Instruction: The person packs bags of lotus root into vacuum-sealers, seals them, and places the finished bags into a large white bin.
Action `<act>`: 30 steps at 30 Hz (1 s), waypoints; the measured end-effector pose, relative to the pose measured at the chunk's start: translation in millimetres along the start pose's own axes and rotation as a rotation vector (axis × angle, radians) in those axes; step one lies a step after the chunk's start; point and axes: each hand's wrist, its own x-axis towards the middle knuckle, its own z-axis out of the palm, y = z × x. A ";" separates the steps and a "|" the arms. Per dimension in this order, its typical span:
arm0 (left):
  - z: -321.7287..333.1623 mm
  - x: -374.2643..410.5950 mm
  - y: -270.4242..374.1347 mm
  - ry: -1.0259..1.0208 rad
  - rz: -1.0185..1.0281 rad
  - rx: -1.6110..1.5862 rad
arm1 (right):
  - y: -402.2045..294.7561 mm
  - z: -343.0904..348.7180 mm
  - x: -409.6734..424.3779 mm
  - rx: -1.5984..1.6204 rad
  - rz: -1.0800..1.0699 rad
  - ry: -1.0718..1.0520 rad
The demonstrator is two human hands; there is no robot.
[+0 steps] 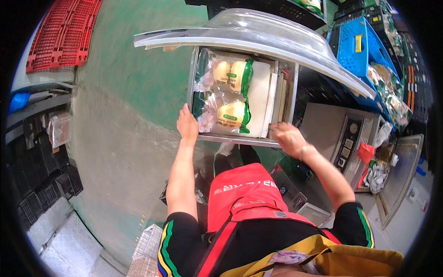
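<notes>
In front of me is a chamber vacuum sealer, its clear domed lid (270,33) raised and its metal rim (235,139) around an open chamber. Two clear plastic bags of pale yellow produce, an upper bag (225,74) and a lower bag (231,116), lie side by side inside. Their green printed ends (247,78) point right, onto a white plate (260,100). My left hand (188,124) is at the chamber's left rim, its fingertips partly hidden. My right hand (288,137), slightly blurred, has curled fingers at the front right corner, beside a small red item and the sealing bar (282,100).
The sealer's control panel (347,142) is on the right, near a red cloth (365,152). Blue crates (353,45) with bagged produce (391,93) stand at upper right. A red plastic pallet (64,33) is at upper left; black crates (38,173) line the left wall.
</notes>
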 end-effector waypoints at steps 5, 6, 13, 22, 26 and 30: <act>-10.3 -15.0 33.9 0.206 -0.092 -0.204 | 79.0 10.0 182.3 -0.115 -0.133 0.275; -9.8 -26.0 45.4 0.296 -0.117 -0.258 | 91.4 11.8 213.3 -0.067 0.092 0.090; 26.1 -88.0 123.1 -0.218 -1.238 -1.690 | 93.2 -24.5 299.1 0.078 -0.010 -0.370; 65.9 -58.0 123.7 -0.079 -1.195 -1.850 | 97.7 39.7 236.9 0.310 0.349 -0.052; 36.9 -63.1 126.4 -0.147 -1.122 -1.691 | 92.2 42.7 205.5 0.379 0.440 -0.054; -6.0 -85.9 127.6 -0.385 -0.718 -1.679 | 72.8 16.8 131.6 0.745 0.502 0.177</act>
